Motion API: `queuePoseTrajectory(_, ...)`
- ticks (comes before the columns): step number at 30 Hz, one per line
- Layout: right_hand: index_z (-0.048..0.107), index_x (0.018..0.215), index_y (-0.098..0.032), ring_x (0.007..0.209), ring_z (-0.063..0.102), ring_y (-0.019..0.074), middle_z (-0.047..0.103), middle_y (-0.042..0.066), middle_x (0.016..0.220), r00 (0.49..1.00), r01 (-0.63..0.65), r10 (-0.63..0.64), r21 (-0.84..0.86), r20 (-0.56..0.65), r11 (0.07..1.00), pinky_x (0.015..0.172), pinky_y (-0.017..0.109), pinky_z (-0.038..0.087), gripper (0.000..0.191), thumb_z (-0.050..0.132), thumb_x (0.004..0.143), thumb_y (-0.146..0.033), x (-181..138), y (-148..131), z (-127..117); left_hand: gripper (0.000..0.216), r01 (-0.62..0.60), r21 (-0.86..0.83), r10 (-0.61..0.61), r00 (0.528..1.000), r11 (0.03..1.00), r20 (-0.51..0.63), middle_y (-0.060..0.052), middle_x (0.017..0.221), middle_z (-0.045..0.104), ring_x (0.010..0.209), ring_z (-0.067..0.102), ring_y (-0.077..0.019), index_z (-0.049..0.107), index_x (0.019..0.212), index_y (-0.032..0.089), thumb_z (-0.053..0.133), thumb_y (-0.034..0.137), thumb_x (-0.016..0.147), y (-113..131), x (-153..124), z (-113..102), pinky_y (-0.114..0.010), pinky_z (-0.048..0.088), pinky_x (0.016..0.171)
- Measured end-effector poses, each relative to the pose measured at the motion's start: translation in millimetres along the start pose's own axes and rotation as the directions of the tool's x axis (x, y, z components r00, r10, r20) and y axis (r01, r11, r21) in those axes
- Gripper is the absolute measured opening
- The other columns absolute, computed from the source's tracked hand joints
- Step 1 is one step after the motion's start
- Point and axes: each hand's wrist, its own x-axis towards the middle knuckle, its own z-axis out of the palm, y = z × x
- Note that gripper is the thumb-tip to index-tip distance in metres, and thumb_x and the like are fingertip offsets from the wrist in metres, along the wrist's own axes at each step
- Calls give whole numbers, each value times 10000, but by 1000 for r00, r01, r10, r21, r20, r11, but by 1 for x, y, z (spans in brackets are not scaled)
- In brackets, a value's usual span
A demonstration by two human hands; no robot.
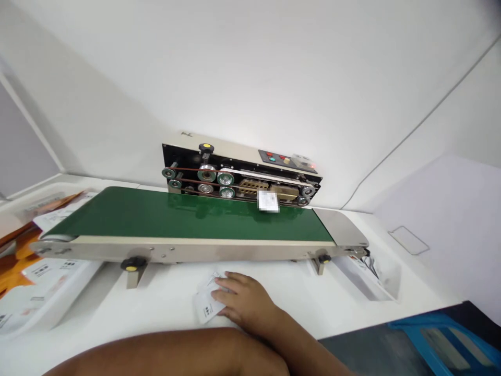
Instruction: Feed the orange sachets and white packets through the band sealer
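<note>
My right hand (245, 302) lies on the white table in front of a band sealing machine, fingers flat and close together on top of a few small white printed sachets (204, 308). Its forearm runs off to the lower right. A bare forearm or limb (156, 355) stretches across the bottom edge; I cannot tell which it is, and no left hand shows. Just beyond the hand runs the machine's green conveyor belt (188, 216), with nothing on it.
The sealer head (219, 177), with rollers, belts and a control panel (285, 159), stands against the white wall. A white tray of orange and white packets (35, 282) sits at the left. A white bin (376, 277) is under the belt's right end, and a blue crate (442, 339) stands lower right.
</note>
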Motion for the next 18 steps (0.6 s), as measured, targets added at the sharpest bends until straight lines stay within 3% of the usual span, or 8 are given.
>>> queuePoseTrajectory(5,647,1303,-280,1206,654,200,687,-3,1360,976,5,-11,-30,-218,1000,1040,311,517,310,473,1046,-264,-19,11,2,278,-10,50,11,1000,999,-19,-97,1271,638,1069,656,-229,636,1237,209,621,345,995,5,-4,0,-408,586,895)
queuePoseTrajectory(8,688,1197,-223,955,729,186,776,43,1124,915,-81,84,23,-395,996,892,288,570,332,405,1029,-182,-22,16,-9,271,-19,93,25,998,995,-60,-81,1154,675,948,679,-197,650,1180,176,621,372,994,5,-2,-2,-365,599,809)
queuePoseTrajectory(12,714,1062,-208,790,719,190,768,49,909,821,-235,293,177,-490,956,748,272,571,297,422,1011,-227,-40,24,-25,207,-93,275,148,972,957,-184,-25,808,710,709,653,-168,709,886,220,612,387,960,2,5,-6,-283,548,638)
queuePoseTrajectory(14,721,1012,-215,736,707,188,755,35,846,725,-348,461,305,-513,887,698,262,561,275,454,1004,-281,-59,31,-31,189,-108,361,207,946,926,-250,-31,719,695,672,632,-188,690,781,238,606,341,915,3,8,-12,-311,526,640)
queuePoseTrajectory(16,720,922,-214,700,694,193,739,28,781,576,-450,629,440,-521,777,662,262,549,276,490,995,-347,-81,40,-34,123,-79,442,258,895,894,-363,-62,773,711,720,633,-216,684,836,224,589,289,878,5,7,-21,-371,521,732)
queuePoseTrajectory(18,710,887,-208,712,692,207,736,31,770,410,-483,755,581,-512,655,662,276,547,290,536,978,-422,-103,49,-34,152,-4,485,287,811,875,-510,-92,898,729,828,640,-242,678,968,212,566,253,873,7,5,-32,-414,502,844)
